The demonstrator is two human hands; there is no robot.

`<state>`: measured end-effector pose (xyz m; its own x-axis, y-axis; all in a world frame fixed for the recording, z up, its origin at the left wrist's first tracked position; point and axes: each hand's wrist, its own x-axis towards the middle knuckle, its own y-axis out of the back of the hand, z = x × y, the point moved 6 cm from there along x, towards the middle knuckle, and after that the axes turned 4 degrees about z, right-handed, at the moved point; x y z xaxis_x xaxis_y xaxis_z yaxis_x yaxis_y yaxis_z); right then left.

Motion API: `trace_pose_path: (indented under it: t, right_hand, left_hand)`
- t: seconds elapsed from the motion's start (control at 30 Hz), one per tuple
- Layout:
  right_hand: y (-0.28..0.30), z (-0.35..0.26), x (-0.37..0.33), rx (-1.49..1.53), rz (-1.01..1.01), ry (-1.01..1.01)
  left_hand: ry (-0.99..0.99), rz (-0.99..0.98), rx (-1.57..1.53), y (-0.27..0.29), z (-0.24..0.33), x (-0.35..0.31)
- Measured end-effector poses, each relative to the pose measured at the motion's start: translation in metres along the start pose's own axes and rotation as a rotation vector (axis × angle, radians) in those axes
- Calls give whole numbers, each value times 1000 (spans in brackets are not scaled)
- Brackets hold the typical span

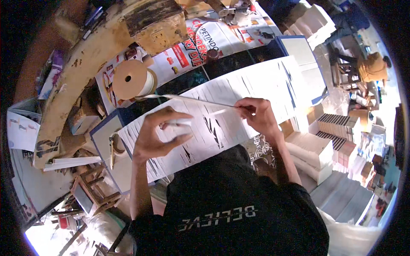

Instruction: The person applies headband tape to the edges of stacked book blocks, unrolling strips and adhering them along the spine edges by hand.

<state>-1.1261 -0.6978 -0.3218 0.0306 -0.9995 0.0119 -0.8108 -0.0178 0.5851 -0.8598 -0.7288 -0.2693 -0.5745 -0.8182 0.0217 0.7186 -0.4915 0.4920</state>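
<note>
Over the long white paper stack, both forearms reach up, the left hand curved, the right hand bent inward. Left of them stands the spool. The left fingers gape; the right ones pinch the ribbon running from the spool. A white patch at the left fingers is hard to identify.

A head-worn fisheye looks down from close above.

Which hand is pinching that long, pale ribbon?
The right hand: it pinches the pale ribbon, while the left hand has its thumb and forefinger spread apart.
</note>
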Motion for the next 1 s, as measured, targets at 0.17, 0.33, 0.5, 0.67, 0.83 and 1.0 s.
trace_pose_path:
  t: [0.17, 0.33, 0.5, 0.67, 0.83, 1.0]
  right_hand:
    - [19, 18, -13, -30, -15, -74]
    - [37, 32, -26, -20, 92, -190]
    - [39, 46, -35, -35, 147, -137]
    - [35, 51, -40, 6, 220, -195]
    - [37, 46, -41, 39, 282, -205]
    - [34, 43, -40, 6, 313, -216]
  left_hand:
    - [-159, 293, 405, -17, 3, 10]
    - [-219, 340, 550, -39, 13, 42]
    - [-237, 293, 621, -56, 8, 68]
    - [-258, 184, 738, -68, 4, 82]
    - [-222, 104, 838, -72, 10, 89]
    - [-181, 68, 849, -75, 4, 91]
